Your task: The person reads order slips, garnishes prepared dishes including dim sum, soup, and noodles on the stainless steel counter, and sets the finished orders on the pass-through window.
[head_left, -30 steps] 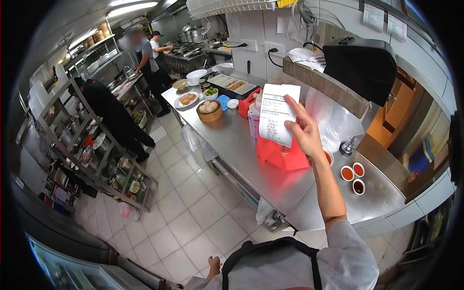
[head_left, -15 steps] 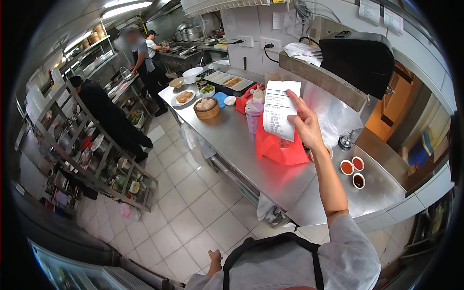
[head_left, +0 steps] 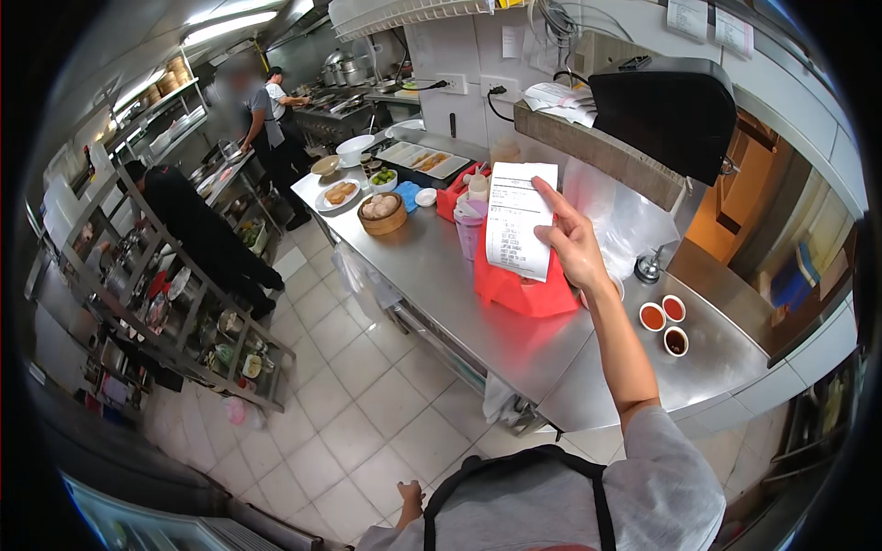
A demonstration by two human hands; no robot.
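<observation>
My right hand (head_left: 571,246) pinches a long printed paper receipt (head_left: 517,225) at its right edge, holding it up over the counter. Behind the paper sits a red plastic bag (head_left: 524,299), partly hidden by it. A lilac cup (head_left: 469,230) stands just left of the receipt. To the right of my right forearm are three small sauce cups: two with red sauce (head_left: 652,317) and one with dark sauce (head_left: 676,342). My left hand (head_left: 411,500) hangs low beside my body over the floor, fingers loosely bent and apart, with nothing visible in it.
On the steel counter (head_left: 432,275) stand a bamboo steamer (head_left: 382,217) of buns, a plate of fried food (head_left: 338,194) and a bowl of green fruit (head_left: 383,179). A black printer (head_left: 663,115) sits on a ledge. Several people work at left behind a metal shelf rack (head_left: 184,335).
The receipt and my right hand have shifted slightly left and down, staying gripped together. The whole view has turned slightly. My left hand stays low at my side.
</observation>
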